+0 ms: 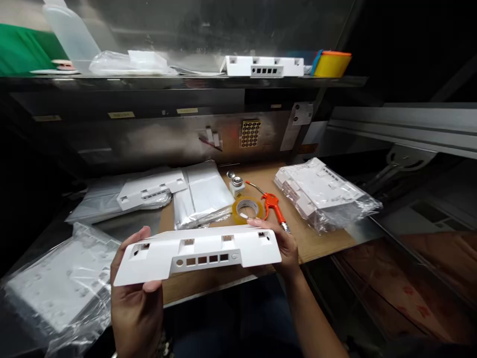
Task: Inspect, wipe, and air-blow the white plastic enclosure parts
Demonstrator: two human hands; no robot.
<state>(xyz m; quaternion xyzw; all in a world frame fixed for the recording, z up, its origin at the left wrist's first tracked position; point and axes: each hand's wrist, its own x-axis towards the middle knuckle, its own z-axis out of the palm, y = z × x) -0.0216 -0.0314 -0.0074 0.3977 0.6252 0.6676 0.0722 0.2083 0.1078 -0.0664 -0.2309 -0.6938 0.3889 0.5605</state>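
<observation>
A white plastic router housing (208, 243) is held up over the front of the bench, its row of port openings facing me. My left hand (136, 293) grips its left end, thumb below the front edge and fingers behind. At the other end my right hand (281, 243) holds it from the right, fingers lying along the top rim. Just beyond the housing lie a roll of clear tape (238, 204) and a red air blow gun (273, 203). A small metal-capped bottle (237, 187) stands behind the tape.
Bagged white housings lie at the right (324, 189) and front left (59, 278). Clear plastic bags (201, 191) and another housing (152, 188) are at the back left. The shelf (149, 83) above carries a white housing (264, 66), a squeeze bottle (72, 37) and a yellow container (331, 64).
</observation>
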